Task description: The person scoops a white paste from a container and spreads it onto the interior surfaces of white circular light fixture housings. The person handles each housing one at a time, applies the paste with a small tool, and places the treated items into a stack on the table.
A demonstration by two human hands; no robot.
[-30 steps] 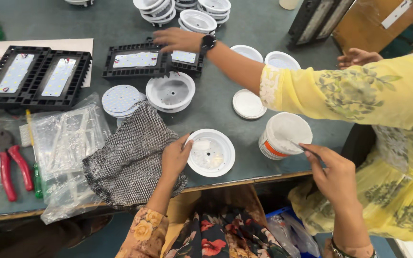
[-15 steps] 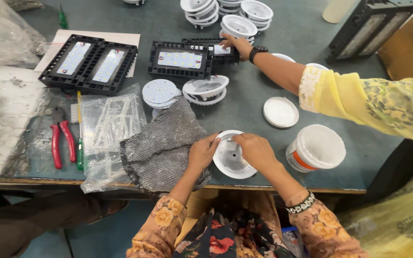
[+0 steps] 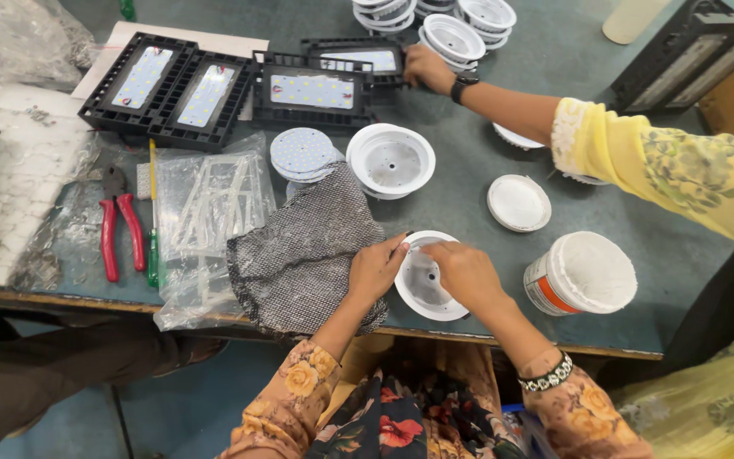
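Observation:
A white round lamp housing [image 3: 425, 284] lies open side up near the front edge of the grey-green table [image 3: 469, 161]. My left hand [image 3: 375, 268] grips its left rim, with the wrist over a dark speckled cloth [image 3: 299, 255]. My right hand [image 3: 465, 270] rests on the housing's right rim, fingers reaching into the bowl. Whether the fingers pinch a small part I cannot tell. A white tub [image 3: 581, 274] with an orange label stands just right of my right hand.
A co-worker's hand [image 3: 426, 68] in a yellow sleeve holds a black floodlight frame [image 3: 358, 58] at the back. Black LED panels [image 3: 167, 89], a second white housing [image 3: 391, 161], round LED discs [image 3: 302, 153], a white lid [image 3: 518, 202], red pliers [image 3: 117, 223] and plastic bags [image 3: 206, 204] lie around.
My right hand came from beside the white tub onto the housing a second ago and now reaches further into it. The co-worker's hand stays at the black frame.

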